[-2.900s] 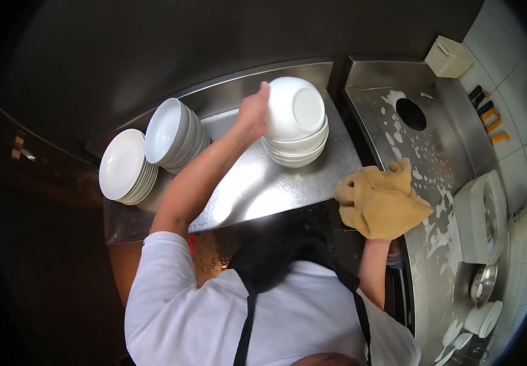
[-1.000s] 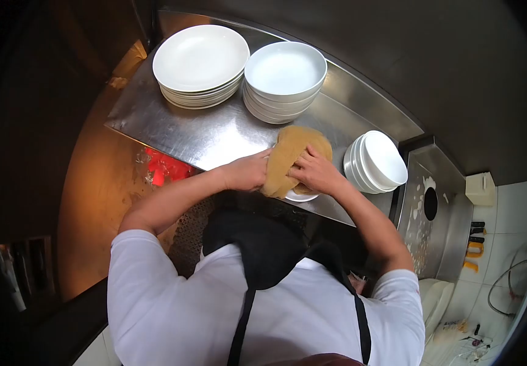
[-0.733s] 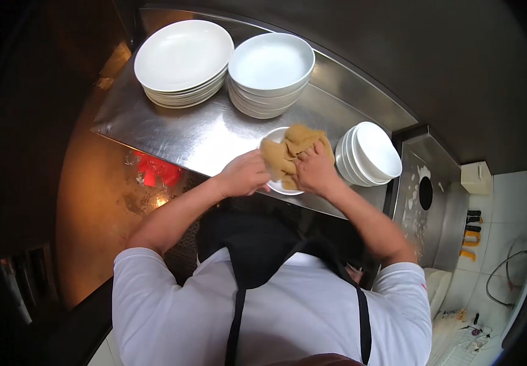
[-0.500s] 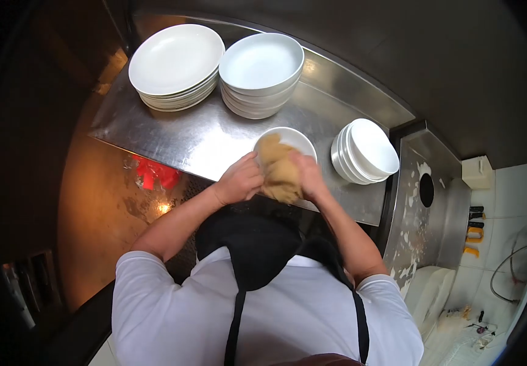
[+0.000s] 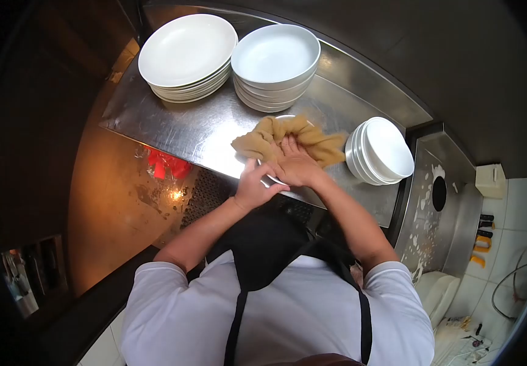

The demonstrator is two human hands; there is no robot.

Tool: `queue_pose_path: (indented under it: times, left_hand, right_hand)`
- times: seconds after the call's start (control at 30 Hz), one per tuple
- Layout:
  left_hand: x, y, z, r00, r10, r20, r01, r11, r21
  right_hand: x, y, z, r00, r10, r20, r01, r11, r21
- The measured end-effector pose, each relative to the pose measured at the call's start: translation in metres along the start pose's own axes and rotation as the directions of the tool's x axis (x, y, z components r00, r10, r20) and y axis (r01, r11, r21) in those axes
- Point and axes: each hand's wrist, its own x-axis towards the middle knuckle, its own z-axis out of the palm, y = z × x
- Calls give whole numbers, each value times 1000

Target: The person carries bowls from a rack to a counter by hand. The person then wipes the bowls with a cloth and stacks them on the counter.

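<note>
A white bowl (image 5: 285, 118) sits near the front edge of the steel counter, mostly covered by a tan cloth (image 5: 270, 129). My left hand (image 5: 255, 185) grips the bowl's near left rim, thumb along the edge. Pressed onto the cloth over the bowl, my right hand (image 5: 295, 163) has its fingers stretched out. The cloth bunches up around those fingers and spills past the rim on both sides. How far the cloth reaches inside the bowl is hidden.
Behind stand a stack of white plates (image 5: 187, 52) and a stack of white bowls (image 5: 275, 55). More nested white bowls (image 5: 388, 149) lie tilted at the right, before a steel basin (image 5: 425, 201) with a dark round hole. A red bag (image 5: 169, 166) lies below the counter at left.
The cloth, bunched and hanging toward me before, is now spread across the bowl. My right hand has moved from the bowl's right side onto the cloth. The camera view has shifted slightly.
</note>
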Motion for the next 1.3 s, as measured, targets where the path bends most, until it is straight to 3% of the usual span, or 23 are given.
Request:
queue_pose_path:
  times: [0.07, 0.1, 0.13, 0.2, 0.3, 0.33, 0.37, 0.4, 0.43, 0.5, 0.63, 0.67, 0.7, 0.83, 0.9, 0.93, 1.03, 1.07, 1.1, 1.2, 1.23, 1.27, 1.3]
  left_hand:
    - [-6, -12, 8, 980, -196, -22, 191, 972, -140]
    - [-9, -15, 9, 956, -294, -20, 283, 936, -211]
    - [-8, -23, 12, 977, -215, -15, 212, 970, -117]
    - [-4, -26, 21, 980, -151, -127, 125, 973, -193]
    - [-5, -20, 24, 968, -208, -142, 165, 949, -269]
    - [-4, -18, 26, 964, -241, -117, 194, 929, -316]
    - [-1, -17, 28, 958, -271, -92, 222, 906, -361]
    - [1, -13, 30, 964, -241, -111, 192, 922, -337]
    - [3, -9, 29, 969, -214, -124, 166, 935, -312]
    - [5, -4, 19, 985, -94, -141, 78, 990, -115]
    - [15, -7, -35, 990, 133, 51, -143, 904, 403]
    - [22, -17, -44, 973, 208, 97, -229, 866, 444]
    - [31, -25, -49, 949, 284, 140, -316, 818, 480]
    - [37, -11, -33, 871, 424, 247, -491, 758, 429]
    - [38, 6, -29, 781, 434, 450, -578, 775, 255]
    - [45, 18, -30, 789, 402, 466, -579, 739, 345]
    - [49, -1, -24, 673, 265, 691, -610, 727, 316]
    - [52, -10, -22, 589, 215, 779, -617, 742, 262]
    - [57, 0, -24, 651, 212, 729, -563, 780, 275]
    - [51, 42, -10, 854, 201, 480, -325, 926, 191]
    - [44, 47, 2, 927, 179, 331, -215, 974, 76]
    - [43, 73, -5, 906, 268, 326, -177, 942, -284]
    - [42, 81, -1, 807, 515, 290, -545, 838, 28]
  right_hand:
    - [7, 5, 12, 989, -119, 84, 54, 834, 549]
    - [7, -3, 0, 957, -122, 264, -61, 802, 594]
    - [6, -15, -25, 892, -133, 432, -181, 770, 611]
    - [-1, -25, -13, 914, -372, -161, 401, 775, 488]
    - [-7, -52, -6, 987, 96, -131, -53, 953, 299]
    - [-2, -57, -19, 976, 216, 25, -213, 927, 308]
    - [1, -52, -25, 962, 273, 7, -197, 674, 712]
    - [1, -44, -30, 945, 328, 20, -115, 271, 956]
    - [-3, -37, -33, 928, 369, 60, 13, -192, 981]
    - [-20, -18, -50, 906, 422, 5, 214, -470, 856]
    - [-115, 15, -113, 744, 569, -350, 623, -403, 671]
    - [-136, 7, -134, 572, 731, -372, 708, -212, 673]
    - [-152, 9, -143, 527, 713, -462, 774, -177, 608]
    - [-175, -28, -164, 122, 862, -492, 834, 180, 522]
    - [-180, -42, -160, 26, 859, -511, 836, 262, 483]
    - [-185, -47, -157, -20, 854, -520, 833, 302, 464]
    - [-209, -17, -87, 179, 487, -855, 981, -23, 193]
    - [-208, -12, -56, 177, 522, -834, 959, 99, 265]
    - [-203, -10, -29, 163, 557, -814, 918, 216, 332]
    - [-170, -30, 30, 595, 213, -775, 420, 739, 526]
    - [-147, -44, 18, 544, 185, -818, 301, 868, 396]
    - [-124, -58, 6, 490, 156, -858, 153, 953, 260]
    - [-121, -54, -6, 459, 163, -873, 167, 950, 265]
